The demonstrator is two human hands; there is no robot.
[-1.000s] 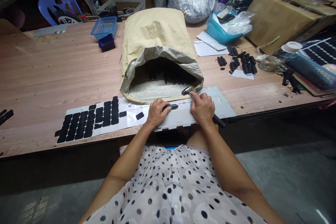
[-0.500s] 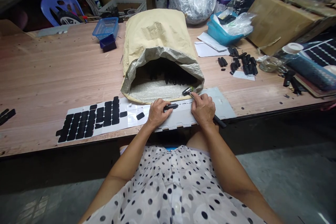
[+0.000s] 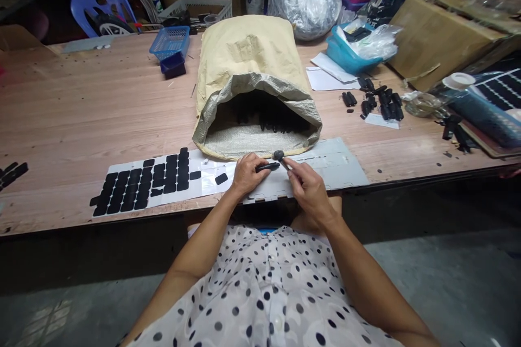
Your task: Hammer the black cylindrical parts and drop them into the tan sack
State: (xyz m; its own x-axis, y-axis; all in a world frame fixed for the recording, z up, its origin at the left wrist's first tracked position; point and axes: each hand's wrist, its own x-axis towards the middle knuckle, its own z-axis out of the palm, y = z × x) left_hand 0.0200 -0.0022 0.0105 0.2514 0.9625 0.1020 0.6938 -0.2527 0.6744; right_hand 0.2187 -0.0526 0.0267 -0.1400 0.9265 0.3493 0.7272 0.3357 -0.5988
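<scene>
My left hand (image 3: pixel 246 172) is closed on a small dark elongated piece (image 3: pixel 268 166), pinned near the front edge of the grey board (image 3: pixel 345 165). My right hand (image 3: pixel 308 186) grips a small hammer (image 3: pixel 279 156) by its thin shaft. Its round head sits at the right tip of the piece; whether they touch I cannot tell. Just beyond both hands gapes the mouth of a beige sack (image 3: pixel 248 46), with dark parts (image 3: pixel 272 118) inside. On my left lies a white sheet (image 3: pixel 199 158) bearing rows of black rounded pads (image 3: pixel 134 190), with one loose pad (image 3: pixel 221 179) nearer my left hand.
Black parts (image 3: pixel 388 104) lie in a pile at the right, in front of a turquoise basin (image 3: pixel 354 59) and a cardboard box (image 3: pixel 443 38). Blue baskets (image 3: pixel 170 43) stand left of the sack. A stuffed plastic bag (image 3: pixel 307 5) is behind it.
The hammer head has moved left and toward me, from the sack's lip to the piece's tip. My right hand has turned with it. My left hand keeps its hold; the view has shifted slightly.
</scene>
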